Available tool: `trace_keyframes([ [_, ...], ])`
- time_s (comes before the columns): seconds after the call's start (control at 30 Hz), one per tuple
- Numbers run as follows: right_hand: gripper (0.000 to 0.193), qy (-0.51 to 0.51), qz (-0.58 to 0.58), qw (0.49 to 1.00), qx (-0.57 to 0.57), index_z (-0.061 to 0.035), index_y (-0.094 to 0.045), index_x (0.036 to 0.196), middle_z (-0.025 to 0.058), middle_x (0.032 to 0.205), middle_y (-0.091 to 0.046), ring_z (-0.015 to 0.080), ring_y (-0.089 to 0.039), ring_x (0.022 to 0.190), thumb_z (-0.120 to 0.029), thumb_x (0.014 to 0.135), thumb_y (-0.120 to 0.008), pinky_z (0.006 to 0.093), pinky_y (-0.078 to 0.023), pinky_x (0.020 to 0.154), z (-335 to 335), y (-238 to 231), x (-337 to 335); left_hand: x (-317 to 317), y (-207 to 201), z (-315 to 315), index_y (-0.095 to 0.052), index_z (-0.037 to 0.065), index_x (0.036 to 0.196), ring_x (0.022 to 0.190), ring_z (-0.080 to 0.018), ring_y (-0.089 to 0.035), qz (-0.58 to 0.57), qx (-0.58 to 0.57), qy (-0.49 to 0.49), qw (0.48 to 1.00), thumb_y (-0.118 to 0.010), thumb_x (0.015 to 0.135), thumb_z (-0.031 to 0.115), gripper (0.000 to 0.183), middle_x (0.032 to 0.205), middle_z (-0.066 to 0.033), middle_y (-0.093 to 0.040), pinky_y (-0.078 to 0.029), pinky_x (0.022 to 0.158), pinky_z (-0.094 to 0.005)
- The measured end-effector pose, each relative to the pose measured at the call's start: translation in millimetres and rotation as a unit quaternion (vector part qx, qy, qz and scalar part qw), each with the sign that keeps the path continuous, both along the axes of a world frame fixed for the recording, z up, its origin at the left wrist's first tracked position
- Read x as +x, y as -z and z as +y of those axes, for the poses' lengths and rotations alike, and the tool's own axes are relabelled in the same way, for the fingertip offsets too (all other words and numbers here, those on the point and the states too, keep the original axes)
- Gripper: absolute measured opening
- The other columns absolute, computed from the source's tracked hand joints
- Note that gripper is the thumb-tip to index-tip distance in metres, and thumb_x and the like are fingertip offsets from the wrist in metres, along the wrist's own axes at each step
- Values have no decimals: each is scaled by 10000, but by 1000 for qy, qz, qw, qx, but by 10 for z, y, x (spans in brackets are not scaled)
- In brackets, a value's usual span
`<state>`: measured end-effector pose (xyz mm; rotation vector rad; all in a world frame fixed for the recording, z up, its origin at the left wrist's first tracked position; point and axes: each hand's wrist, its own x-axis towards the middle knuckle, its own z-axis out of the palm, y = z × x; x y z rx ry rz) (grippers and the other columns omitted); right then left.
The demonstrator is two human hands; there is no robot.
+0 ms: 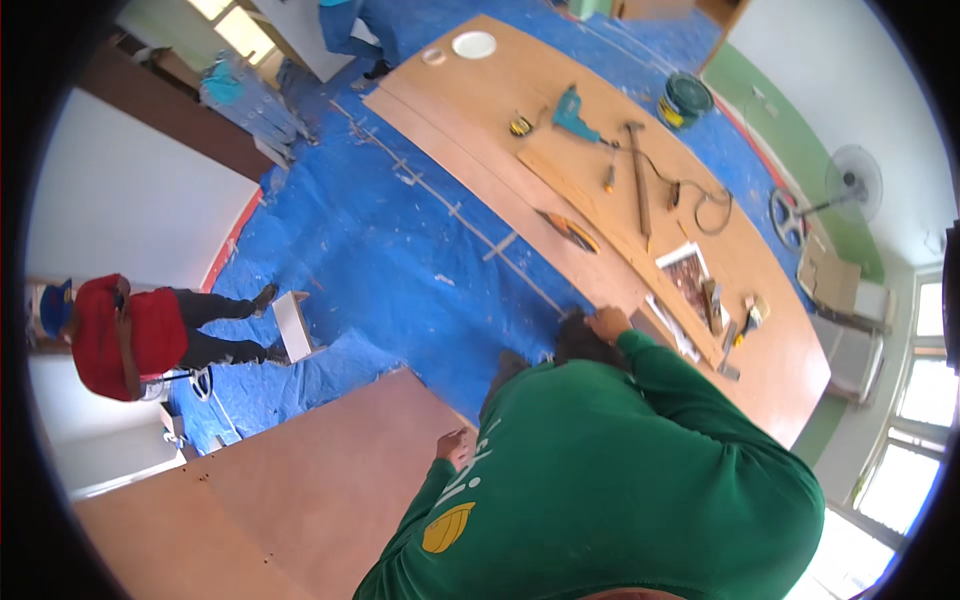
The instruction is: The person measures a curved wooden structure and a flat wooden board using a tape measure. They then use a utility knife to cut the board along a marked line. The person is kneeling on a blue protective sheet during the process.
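Note:
My left hand (453, 449) lies at the right edge of a large brown wood panel (330, 465), its fingers apart and holding nothing that shows. At the near edge of the long wooden table (790, 390) rests my right hand (607, 325), fingers loosely bent with nothing visible in them. A long wooden strip (610, 240) runs along the tabletop beyond it. An orange and black hand tool (570, 231) lies by the strip. Nearest to the right forearm are white papers (675, 325), a wooden hand plane (712, 305) and a hammer-like tool (729, 362).
Farther along the table lie a teal corded drill (572, 115), a long-handled hammer (639, 185) and a tape measure (520, 126). Blue sheeting (390, 250) covers the floor. A person in red (150, 330) stands left by a small white bench (293, 325). A bucket (686, 99) stands beyond the table.

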<state>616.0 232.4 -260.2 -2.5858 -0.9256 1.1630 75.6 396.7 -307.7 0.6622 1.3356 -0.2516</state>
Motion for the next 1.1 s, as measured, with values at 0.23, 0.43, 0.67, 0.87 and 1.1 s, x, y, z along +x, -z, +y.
trace_keyframes([
  [0.23,481,-261,-18,938,228,-44,-751,1045,225,995,-740,434,-697,944,-501,956,-630,543,-534,855,323,-148,91,854,254,546,-730,71,1171,802,-248,-610,-83,411,168,892,-697,968,389,378,859,-87,-657,-464,684,-439],
  [0.43,495,-348,103,914,179,-37,-755,1098,235,1041,-742,437,-697,997,-496,951,-643,500,-541,898,1623,-776,274,1352,265,468,-739,59,1161,1049,-421,-672,-11,447,187,874,-545,1025,493,494,1088,-230,-725,-499,909,-489],
  [0.67,470,-402,86,884,222,-21,-752,1109,238,1011,-750,421,-711,974,-455,949,-667,480,-562,867,2849,-1091,663,1686,-655,379,-741,39,1129,1039,-410,-691,96,352,53,929,-516,1044,482,505,1099,-239,-734,-513,898,-480],
  [0.87,471,-358,91,905,212,-8,-760,1073,225,975,-755,424,-715,942,-451,924,-702,498,-566,843,3457,-796,636,1160,-201,157,-729,36,1147,948,-294,-706,137,240,162,947,-554,1037,447,460,1006,-206,-741,-538,878,-475],
  [1.1,536,-472,-5,881,21,-88,-785,1078,230,962,-759,381,-742,937,-548,994,-522,533,-561,856,3476,628,680,660,501,762,-771,98,1083,1004,-286,-711,66,268,287,917,-553,1014,404,382,1065,-193,-743,-517,942,-480],
])
